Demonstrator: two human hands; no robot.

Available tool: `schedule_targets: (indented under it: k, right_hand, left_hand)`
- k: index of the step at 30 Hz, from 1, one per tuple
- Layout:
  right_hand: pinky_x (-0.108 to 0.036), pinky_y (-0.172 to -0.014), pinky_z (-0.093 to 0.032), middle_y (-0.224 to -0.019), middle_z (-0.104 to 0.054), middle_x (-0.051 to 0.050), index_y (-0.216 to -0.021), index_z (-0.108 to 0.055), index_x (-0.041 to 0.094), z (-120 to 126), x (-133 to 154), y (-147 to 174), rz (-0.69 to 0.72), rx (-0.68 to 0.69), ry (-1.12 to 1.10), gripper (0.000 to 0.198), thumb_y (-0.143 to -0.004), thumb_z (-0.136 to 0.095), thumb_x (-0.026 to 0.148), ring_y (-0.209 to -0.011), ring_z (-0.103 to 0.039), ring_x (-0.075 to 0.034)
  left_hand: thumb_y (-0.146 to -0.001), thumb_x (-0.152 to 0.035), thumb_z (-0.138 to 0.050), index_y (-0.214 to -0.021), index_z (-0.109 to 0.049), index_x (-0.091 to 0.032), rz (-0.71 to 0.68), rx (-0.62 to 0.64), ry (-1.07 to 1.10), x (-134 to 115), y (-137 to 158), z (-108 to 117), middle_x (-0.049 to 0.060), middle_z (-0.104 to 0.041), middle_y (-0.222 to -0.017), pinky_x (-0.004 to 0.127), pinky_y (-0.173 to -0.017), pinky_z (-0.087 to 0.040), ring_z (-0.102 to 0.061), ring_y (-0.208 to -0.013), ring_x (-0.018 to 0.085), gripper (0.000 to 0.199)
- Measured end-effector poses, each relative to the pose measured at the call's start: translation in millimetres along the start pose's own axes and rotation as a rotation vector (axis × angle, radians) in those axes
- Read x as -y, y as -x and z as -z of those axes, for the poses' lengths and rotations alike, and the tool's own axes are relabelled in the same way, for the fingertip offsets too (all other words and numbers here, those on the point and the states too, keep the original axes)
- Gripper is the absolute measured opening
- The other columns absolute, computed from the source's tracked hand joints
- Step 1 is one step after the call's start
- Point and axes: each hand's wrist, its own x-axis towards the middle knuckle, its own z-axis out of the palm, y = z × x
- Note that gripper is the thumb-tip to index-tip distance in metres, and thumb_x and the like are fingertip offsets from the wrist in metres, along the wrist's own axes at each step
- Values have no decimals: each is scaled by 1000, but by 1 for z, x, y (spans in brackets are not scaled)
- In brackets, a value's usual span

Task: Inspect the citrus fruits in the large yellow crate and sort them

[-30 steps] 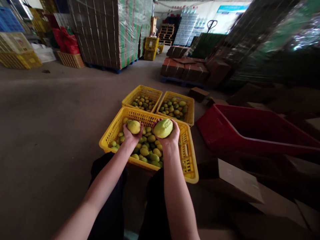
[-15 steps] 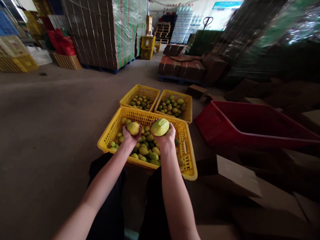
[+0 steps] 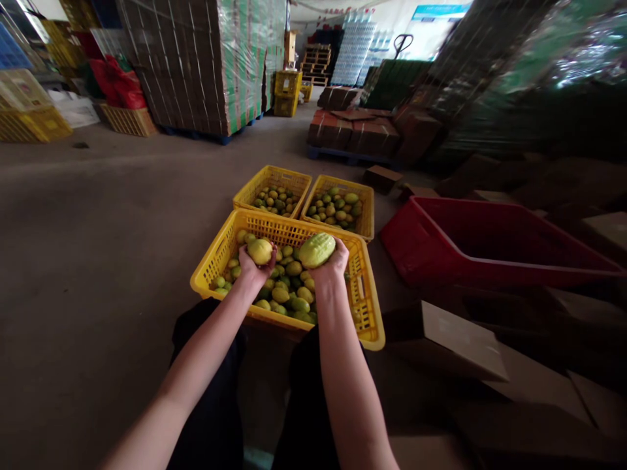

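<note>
My left hand cups a round yellow lemon, its fingers curled up along the right side. In my right hand lies a bigger, bumpy yellow-green lemon, long and ridged, its tip toward the left. Both hands are above a large yellow plastic crate in front of my knees. Several green and yellow lemons lie loose inside it, partly hidden by my forearms.
Behind stand two yellow crates, a left one and a right one, both holding more lemons. A red tub and cardboard boxes fill the right side. Wrapped pallet stacks and strapped cartons stand farther back.
My right hand has turned and shifted slightly right, tilting the large lemon so its ridged side shows more. My left hand keeps its lemon almost still.
</note>
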Motion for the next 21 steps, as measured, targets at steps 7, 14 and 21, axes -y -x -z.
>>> schedule_targets:
  k: [7, 14, 21]
  right_hand:
    - [-31, -51, -55, -50, -60, 2, -68, -56, 22, 0, 5, 1, -43, -159, 84, 15, -80, -51, 29, -47, -59, -16]
    - [-31, -54, -56, -48, -58, 3, -66, -54, 21, 2, 7, 0, -21, -177, 97, 20, -84, -46, 26, -46, -57, -15]
    - [-29, -48, -52, -47, -58, 1, -64, -56, 20, 4, 0, -1, -101, -202, 134, 22, -83, -46, 27, -44, -57, -16]
  left_hand:
    - [-89, -43, -39, -112, -62, -10, 9, 14, -10, -5, 0, 2, 10, -62, -75, 25, -40, -53, -65, -62, 21, 46]
    - [-90, -46, -37, -111, -61, -9, 11, 16, -17, -7, 1, 4, 10, -63, -75, 26, -40, -53, -65, -63, 21, 48]
    - [-91, -45, -34, -105, -61, -12, -3, 47, -45, -10, 1, 6, 9, -62, -75, 24, -41, -54, -65, -61, 19, 44]
